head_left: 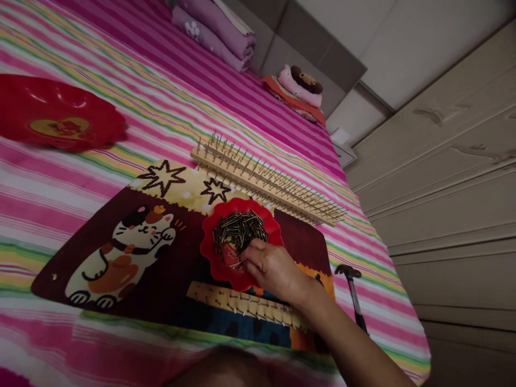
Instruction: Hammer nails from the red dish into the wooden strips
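My right hand reaches into a red scalloped bowl with its fingers pinched together. A nail shows at the fingertips; the tips themselves are partly hidden. Beyond the fingers, a heap of loose nails fills the far part of the bowl. Close to the bowl's near side lies a wooden strip with nails standing along it, its right end behind my wrist. Past the bowl, longer wooden strips bristle with rows of upright nails. My left hand is out of the picture.
Bowl and near strip rest on a dark mat with a cartoon cat, spread over a striped bed sheet. A claw hammer lies to the right. At left is a red plate. Folded bedding and a wardrobe stand farther off.
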Demonstrator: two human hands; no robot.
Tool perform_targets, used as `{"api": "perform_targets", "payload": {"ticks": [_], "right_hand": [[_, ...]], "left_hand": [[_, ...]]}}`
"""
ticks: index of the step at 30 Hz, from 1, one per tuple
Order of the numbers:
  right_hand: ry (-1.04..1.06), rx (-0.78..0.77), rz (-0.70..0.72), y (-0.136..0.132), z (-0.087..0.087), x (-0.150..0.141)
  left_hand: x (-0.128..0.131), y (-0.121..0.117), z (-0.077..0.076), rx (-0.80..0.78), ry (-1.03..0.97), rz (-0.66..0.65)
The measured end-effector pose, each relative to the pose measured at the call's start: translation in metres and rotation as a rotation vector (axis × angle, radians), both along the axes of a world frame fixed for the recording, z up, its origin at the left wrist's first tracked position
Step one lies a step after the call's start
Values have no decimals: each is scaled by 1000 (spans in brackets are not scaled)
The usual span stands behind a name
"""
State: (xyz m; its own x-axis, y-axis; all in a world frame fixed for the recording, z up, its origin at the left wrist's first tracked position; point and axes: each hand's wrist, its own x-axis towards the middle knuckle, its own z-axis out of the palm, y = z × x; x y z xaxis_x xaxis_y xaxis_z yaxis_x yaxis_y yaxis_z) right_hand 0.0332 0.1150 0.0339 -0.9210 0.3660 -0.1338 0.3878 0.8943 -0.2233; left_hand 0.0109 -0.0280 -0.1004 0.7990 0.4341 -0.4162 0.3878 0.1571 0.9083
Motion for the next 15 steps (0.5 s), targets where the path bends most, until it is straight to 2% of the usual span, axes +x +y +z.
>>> {"api": "perform_targets", "payload": {"ticks": [9,11,15], "right_hand": [[-92,104,42,-1,4,-1],[-48,49,39,-2,7,0],[143,-209,1,-4,11,4]], "left_hand": [[-2,1,7,-4,-9,-18],[-3,1,8,-3,-9,-16],[-3,1,9,2,-6,-5]]}}
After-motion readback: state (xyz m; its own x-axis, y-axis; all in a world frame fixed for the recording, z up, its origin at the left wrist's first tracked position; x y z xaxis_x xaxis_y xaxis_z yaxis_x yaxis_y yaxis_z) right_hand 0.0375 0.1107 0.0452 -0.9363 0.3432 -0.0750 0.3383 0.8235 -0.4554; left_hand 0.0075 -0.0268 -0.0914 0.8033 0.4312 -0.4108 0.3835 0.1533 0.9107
